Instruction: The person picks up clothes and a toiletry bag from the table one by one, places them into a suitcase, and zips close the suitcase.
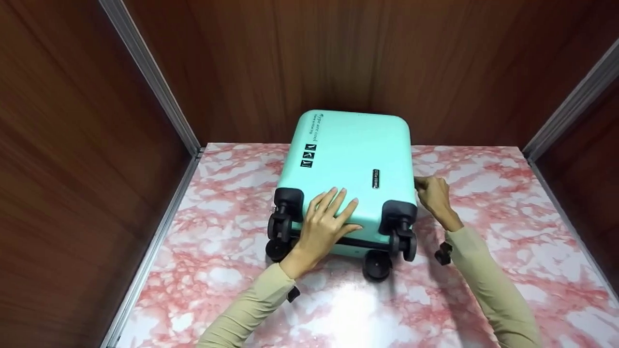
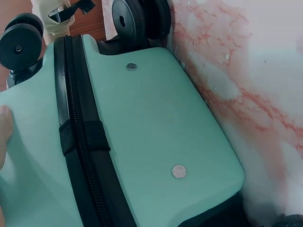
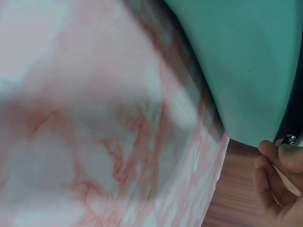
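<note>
A mint-green hard-shell suitcase (image 1: 348, 154) lies flat on the table, its black wheels (image 1: 377, 265) facing me. My left hand (image 1: 323, 231) rests on its upper shell near the wheel end, fingers spread and fairly straight. At the suitcase's right side, my right hand (image 1: 435, 195) has its fingers curled in against the seam. In the right wrist view, the thumb and forefinger pinch a small metal zipper pull (image 3: 290, 139), partly hidden by the fingertips. The left wrist view shows the black zipper (image 2: 78, 123) running across the wheel end, with its teeth closed there.
The table (image 1: 217, 261) has a red-and-white marbled top. Brown wood-look panels (image 1: 242, 72) stand behind and at both sides, with grey metal rails (image 1: 150, 63) at the corners. The suitcase's far end is close to the back panel.
</note>
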{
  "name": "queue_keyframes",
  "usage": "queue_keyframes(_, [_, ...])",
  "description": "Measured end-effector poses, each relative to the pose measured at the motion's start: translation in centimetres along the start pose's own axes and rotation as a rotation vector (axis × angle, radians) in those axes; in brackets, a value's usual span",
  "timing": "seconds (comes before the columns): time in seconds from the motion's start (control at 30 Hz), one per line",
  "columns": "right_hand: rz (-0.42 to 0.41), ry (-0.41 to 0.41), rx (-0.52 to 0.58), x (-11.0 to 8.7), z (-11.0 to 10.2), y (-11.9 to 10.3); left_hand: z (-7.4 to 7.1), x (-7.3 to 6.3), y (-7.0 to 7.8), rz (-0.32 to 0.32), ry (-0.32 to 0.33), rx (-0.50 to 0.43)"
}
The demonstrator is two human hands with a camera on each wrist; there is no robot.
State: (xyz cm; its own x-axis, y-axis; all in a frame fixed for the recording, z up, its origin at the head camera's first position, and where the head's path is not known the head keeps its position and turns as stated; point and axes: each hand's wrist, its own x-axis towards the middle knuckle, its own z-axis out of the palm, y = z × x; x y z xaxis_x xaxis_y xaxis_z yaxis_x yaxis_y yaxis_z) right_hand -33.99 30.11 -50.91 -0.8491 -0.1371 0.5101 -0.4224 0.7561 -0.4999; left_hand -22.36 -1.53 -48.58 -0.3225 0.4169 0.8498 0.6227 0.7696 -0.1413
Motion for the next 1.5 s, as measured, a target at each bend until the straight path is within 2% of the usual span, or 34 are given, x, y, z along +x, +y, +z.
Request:
queue_keyframes(0.27, [-0.041,0.014,-0.029,-0.7,-0.5,0.2,0.1,0.5,0.5,0.003,-0.011,0.022])
queue_keyframes(0.53, [-0.086,0.009,-0.046,-1.6,-0.8,0.3,0.0,0.7,0.9,-0.022,-0.05,0.018])
queue_keyframes(0.93, [-0.106,-0.012,-0.055,-1.9,-0.8,0.1,0.9,1.1,1.6,-0.045,-0.049,0.107])
queue_keyframes(1.23, [-0.089,-0.012,-0.06,-2.0,-1.0,0.4,1.1,1.6,2.2,-0.083,-0.092,0.093])
queue_keyframes(1.5, [-0.082,-0.017,-0.06,-1.9,-1.2,0.2,1.6,1.9,1.9,-0.108,-0.09,0.046])
